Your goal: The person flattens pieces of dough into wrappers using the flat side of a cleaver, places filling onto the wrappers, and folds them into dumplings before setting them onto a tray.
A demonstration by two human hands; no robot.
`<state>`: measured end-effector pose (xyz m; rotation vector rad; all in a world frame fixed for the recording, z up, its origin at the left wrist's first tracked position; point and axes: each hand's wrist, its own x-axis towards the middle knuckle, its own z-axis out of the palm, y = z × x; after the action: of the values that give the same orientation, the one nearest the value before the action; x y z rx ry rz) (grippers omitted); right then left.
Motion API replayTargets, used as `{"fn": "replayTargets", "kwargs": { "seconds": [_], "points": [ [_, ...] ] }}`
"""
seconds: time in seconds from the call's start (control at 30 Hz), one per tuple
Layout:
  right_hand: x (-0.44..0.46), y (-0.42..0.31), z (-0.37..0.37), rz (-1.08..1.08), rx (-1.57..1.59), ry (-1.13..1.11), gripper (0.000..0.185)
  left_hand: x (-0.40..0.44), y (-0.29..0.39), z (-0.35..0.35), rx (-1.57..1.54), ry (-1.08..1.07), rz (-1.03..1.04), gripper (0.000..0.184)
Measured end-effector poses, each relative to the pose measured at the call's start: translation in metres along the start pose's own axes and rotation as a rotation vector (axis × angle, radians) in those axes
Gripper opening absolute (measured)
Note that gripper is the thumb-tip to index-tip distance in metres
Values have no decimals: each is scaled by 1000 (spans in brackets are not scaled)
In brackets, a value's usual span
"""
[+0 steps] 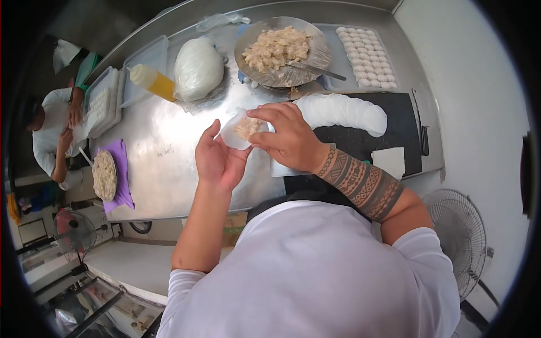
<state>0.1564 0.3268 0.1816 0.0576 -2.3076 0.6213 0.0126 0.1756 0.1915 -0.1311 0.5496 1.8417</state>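
Observation:
A round white dumpling wrapper [232, 138] rests on the fingers of my left hand [221, 164], which is palm up with the thumb raised beside it. Pale, chunky filling [247, 127] sits in the middle of the wrapper. My right hand [290, 135] reaches over from the other side, its thumb and index finger at the wrapper's edge. Just beyond that hand, a long overlapping row of white wrappers [344, 112] lies on a black board [403, 121]. The metal bowl [321, 48] further back holds more filling [276, 48] and a long-handled utensil [321, 71].
Rows of white dumplings [366, 59] fill a tray at the back right. A bagged white mass [198, 67] and an oil bottle [151, 83] stand back left. Another person [53, 127] works at the left, near a filling bowl [105, 176]. A fan [456, 236] stands right.

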Motion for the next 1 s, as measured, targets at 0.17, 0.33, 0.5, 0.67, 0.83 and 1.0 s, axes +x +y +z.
{"fn": "replayTargets", "kwargs": {
  "seconds": [0.17,0.33,0.5,0.67,0.83,1.0],
  "points": [
    [11,-27,-7,377,324,120,18,-29,0,6,482,-179,63,55],
    [24,-75,-21,363,552,162,43,-49,4,10,647,-199,301,66],
    [12,-107,-22,439,587,296,57,-67,8,18,445,-372,333,77],
    [11,-117,-29,454,597,306,32,-78,5,28,505,-425,289,87],
    [15,-127,-36,455,632,411,20,-86,2,37,580,-348,285,89],
    [9,-120,-53,462,611,353,17,-87,4,38,936,-341,329,70]
  ]
}}
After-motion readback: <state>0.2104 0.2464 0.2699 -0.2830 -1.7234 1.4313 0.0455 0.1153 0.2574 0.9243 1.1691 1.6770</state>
